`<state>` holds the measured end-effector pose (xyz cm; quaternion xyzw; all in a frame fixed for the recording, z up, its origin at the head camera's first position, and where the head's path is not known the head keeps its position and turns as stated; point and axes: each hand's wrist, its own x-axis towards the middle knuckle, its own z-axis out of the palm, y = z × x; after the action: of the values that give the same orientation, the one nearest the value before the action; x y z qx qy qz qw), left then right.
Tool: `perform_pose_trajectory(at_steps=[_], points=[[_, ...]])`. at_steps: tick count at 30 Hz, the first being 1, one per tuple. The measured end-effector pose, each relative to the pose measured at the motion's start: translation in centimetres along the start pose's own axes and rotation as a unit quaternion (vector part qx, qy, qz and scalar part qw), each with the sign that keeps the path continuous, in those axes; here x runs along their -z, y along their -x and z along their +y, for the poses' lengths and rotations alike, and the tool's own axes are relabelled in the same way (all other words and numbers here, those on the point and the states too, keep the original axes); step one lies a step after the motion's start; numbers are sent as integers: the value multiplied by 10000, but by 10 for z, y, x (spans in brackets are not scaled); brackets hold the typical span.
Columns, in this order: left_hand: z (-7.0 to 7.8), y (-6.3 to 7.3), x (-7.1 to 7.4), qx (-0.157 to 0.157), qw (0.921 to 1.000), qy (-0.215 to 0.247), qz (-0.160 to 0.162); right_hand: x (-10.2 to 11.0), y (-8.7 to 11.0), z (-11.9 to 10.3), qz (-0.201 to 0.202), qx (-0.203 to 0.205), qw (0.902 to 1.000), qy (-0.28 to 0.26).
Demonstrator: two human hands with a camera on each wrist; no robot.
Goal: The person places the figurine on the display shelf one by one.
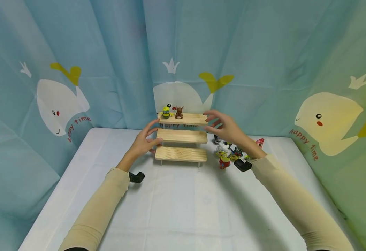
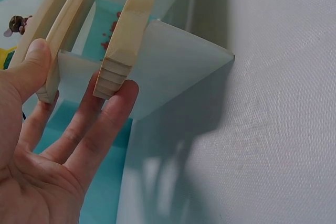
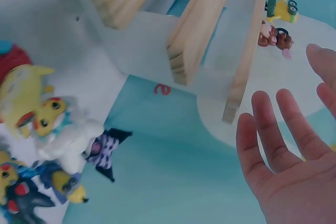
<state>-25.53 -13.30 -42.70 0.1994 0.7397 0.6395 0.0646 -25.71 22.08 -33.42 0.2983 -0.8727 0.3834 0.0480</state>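
A three-tier wooden display stand (image 1: pixel 181 136) with pale, translucent supports stands at the back of the table. My left hand (image 1: pixel 143 142) holds its left end, thumb against the middle board and fingers at the board ends, as the left wrist view (image 2: pixel 68 150) shows. Beside the right end of the top board, my right hand (image 1: pixel 222 127) has its fingers spread and holds nothing; a gap separates it from the board (image 3: pixel 244 72) in the right wrist view. On the top board sit a yellow minion figurine (image 1: pixel 166 112) and a brown, big-eared animal figurine (image 1: pixel 178 112), both left of its middle.
Several small figurines cluster right of the stand, partly hidden by my right forearm, including a white-haired one in red (image 1: pixel 223 157) and a yellow one in white (image 3: pixel 65 135). A pink figurine (image 1: pixel 259 142) lies farther right. Behind hangs a blue whale-print curtain (image 1: pixel 258 52).
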Motion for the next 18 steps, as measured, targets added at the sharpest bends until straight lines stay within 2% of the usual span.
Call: perform_pose_trajectory(at_steps=[10, 18], points=[[1, -2, -1, 54, 10000, 0, 18, 17, 40, 7, 219, -92, 9995, 191], [-26, -10, 3, 16, 9998, -151, 144, 20, 74, 13, 408, -191, 9986, 262]])
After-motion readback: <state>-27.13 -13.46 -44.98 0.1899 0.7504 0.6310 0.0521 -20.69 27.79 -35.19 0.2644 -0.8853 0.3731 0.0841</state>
